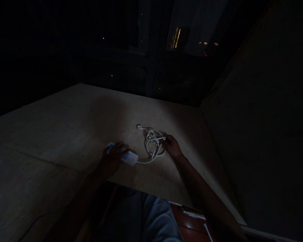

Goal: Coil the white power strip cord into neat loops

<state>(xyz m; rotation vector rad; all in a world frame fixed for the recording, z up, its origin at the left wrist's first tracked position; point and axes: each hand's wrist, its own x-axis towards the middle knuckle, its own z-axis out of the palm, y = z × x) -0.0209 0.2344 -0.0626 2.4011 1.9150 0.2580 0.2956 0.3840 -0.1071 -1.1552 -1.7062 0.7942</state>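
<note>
Power strip (131, 158), white with blue patches, lying on the pale stone-like surface (65, 117) near its front edge. Left hand (116, 153) over it, fingers spread across the top (too dark to tell whether they grip its sides). White cord (146, 163) runs from the strip's right end into a loose tangle of loops. Right hand (171, 144) at the tangle's right side, fingers closed on a loop. Plug (139, 127) beyond, left of the loops. Dark window (189, 37) behind, scattered lights showing.
</note>
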